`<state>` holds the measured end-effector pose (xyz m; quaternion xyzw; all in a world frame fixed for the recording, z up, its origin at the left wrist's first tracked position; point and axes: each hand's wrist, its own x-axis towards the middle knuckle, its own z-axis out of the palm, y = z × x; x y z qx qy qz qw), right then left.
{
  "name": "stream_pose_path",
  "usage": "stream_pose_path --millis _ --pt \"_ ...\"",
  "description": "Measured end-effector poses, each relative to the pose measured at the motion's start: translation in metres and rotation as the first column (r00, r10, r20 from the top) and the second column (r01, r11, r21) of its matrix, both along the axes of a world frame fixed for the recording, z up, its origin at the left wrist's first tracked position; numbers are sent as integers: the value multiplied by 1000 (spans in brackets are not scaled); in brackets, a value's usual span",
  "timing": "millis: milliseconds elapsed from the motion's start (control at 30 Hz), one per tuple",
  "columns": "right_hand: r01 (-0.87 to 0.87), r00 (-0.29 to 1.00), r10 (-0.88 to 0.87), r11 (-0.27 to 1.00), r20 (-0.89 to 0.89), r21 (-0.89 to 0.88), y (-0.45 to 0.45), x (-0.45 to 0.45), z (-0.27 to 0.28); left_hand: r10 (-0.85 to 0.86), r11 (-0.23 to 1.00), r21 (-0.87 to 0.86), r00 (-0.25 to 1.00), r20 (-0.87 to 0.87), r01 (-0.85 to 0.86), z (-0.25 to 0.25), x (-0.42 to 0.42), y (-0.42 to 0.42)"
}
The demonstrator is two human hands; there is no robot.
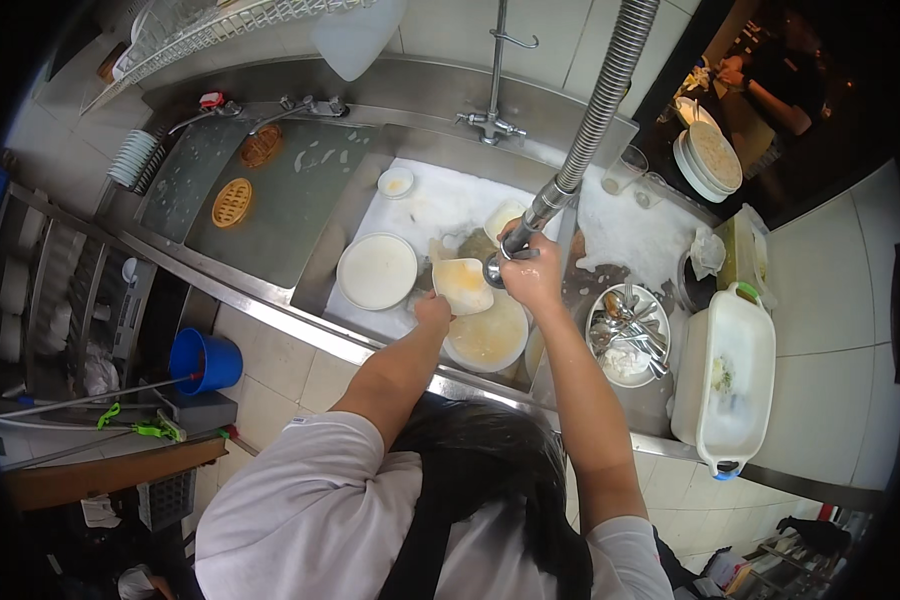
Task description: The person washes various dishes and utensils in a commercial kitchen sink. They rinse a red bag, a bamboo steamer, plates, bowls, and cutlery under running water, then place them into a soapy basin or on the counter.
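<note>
My left hand (434,309) grips the near edge of a white dish (463,286) with yellowish residue, tilted over the foamy sink (420,214). In my right hand (531,274) is a pre-rinse spray head (495,268), hanging from a coiled metal hose (600,105) and facing the dish. Below the dish, a large round bowl (487,337) holds cloudy yellowish liquid. A round white plate (377,271) lies to the left. Behind it sits a small bowl (396,183), and another pale bowl (504,217) is partly hidden by my right hand.
An oval plate of cutlery (628,330) and a white plastic tub (742,382) stand on the right. Stacked plates (709,161) rest by a hatch, where another person (776,90) works. Leftward, a water-filled basin (285,217) holds a woven basket (232,202). A blue bucket (217,361) is on the floor.
</note>
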<state>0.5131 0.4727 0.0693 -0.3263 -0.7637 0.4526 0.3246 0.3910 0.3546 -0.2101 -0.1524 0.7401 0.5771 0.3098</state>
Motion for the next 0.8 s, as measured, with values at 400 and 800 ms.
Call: stream_pose_path --millis 400,800 --pt "-136 987 131 990 -95 -40 12 -20 18 25 994 102 999 30 -28 3 -2 -1" --pt "-312 950 309 939 -42 -148 -7 -1 34 48 925 332 924 380 -184 17 9 12"
